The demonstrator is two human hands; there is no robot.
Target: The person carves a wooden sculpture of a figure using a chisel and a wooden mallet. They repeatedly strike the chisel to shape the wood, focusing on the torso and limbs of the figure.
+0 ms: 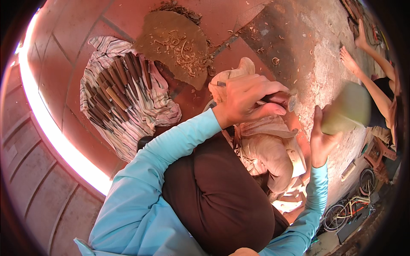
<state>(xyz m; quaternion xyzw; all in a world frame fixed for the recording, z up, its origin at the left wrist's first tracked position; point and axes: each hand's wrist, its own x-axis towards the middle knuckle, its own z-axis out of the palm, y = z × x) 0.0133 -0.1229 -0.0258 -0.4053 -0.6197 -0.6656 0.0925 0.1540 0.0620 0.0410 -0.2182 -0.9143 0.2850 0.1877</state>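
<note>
My left hand is closed around a chisel with a dark reddish-brown handle. Its narrow metal end pokes out to the left of my fingers, over a pale carved wooden figure. The figure has rounded, fold-like shapes and stands before my knees, partly hidden by my left hand and leg. To the right, my right hand grips a greenish block-shaped mallet, smeared by motion and raised apart from the chisel's handle end. How the fingers wrap the mallet is partly hidden.
Many wooden-handled chisels lie on a striped cloth at the left. Behind them, a flat brown board carries wood shavings. Another person's bare legs reach in at upper right. A bicycle stands at lower right.
</note>
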